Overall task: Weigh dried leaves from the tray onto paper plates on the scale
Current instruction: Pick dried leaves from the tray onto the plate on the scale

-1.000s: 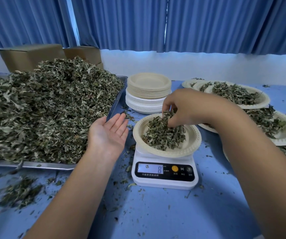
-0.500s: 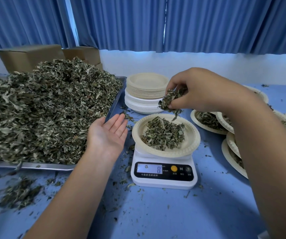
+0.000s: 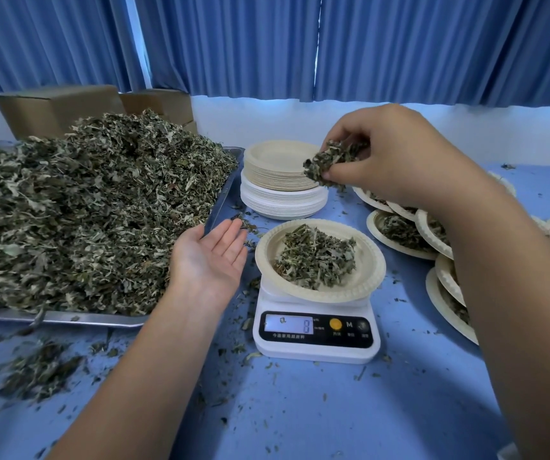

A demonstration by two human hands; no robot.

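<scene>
Dried leaves (image 3: 94,207) lie in a high heap on the metal tray (image 3: 101,320) at the left, covering nearly all of it, so most of the stock is, by the look of it, not yet weighed. The blue table (image 3: 300,410) under everything is littered with loose crumbs (image 3: 34,370), thickest in front of the tray.

At the right edge a row of filled plates (image 3: 370,227) overlaps one another, each with a portion in it. These look like finished weighings, though how many there are cannot be counted, since the right arm hides part of the row. Behind the scale a tall stack of empty plates (image 3: 276,154) stands just beside the tray's far corner, which suggests many portions are left to do.

The scale (image 3: 316,351) sits in the middle, between tray and filled plates, and carries one paper plate (image 3: 373,260) with a modest mound (image 3: 316,260) in its well.

The right hand (image 3: 396,157) hangs above and behind that plate, in front of the stack, its fingertips pinching a clump of leaves (image 3: 330,161). The left hand (image 3: 210,260) lies palm up and slack between tray and scale, holding nothing.

The display (image 3: 288,324) seems to read a single 8. This portion is probably in its fine adjustment, and whether the clump is being added or taken away cannot be told.
</scene>
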